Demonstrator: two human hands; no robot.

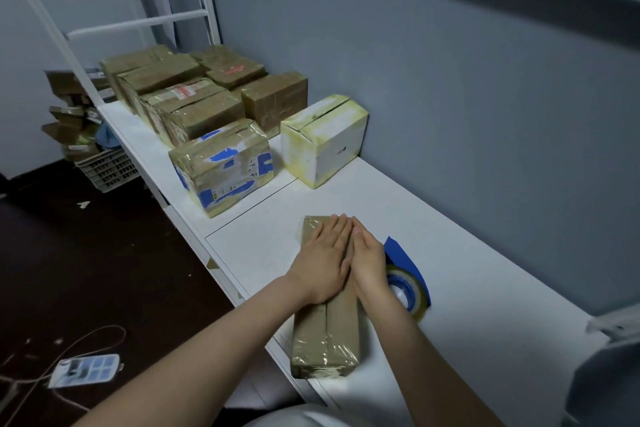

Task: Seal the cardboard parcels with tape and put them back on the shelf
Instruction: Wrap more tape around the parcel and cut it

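Observation:
A long brown cardboard parcel [327, 333] wrapped in clear tape lies on the white tabletop [467, 305], its near end at the front edge. My left hand [323, 262] lies flat on the parcel's far half, fingers straight. My right hand [367, 260] presses with straight fingers along the parcel's right side, touching the left hand. A roll of clear tape [408, 291] in a blue dispenser sits just right of my right hand, partly hidden by it.
Several taped brown parcels [194, 97] are stacked on the shelf surface at the far left, with a blue-marked parcel [225, 166] and a white box [323, 139] nearer. A grey wall runs along the right. Crates and boxes [79, 128] stand on the dark floor at left.

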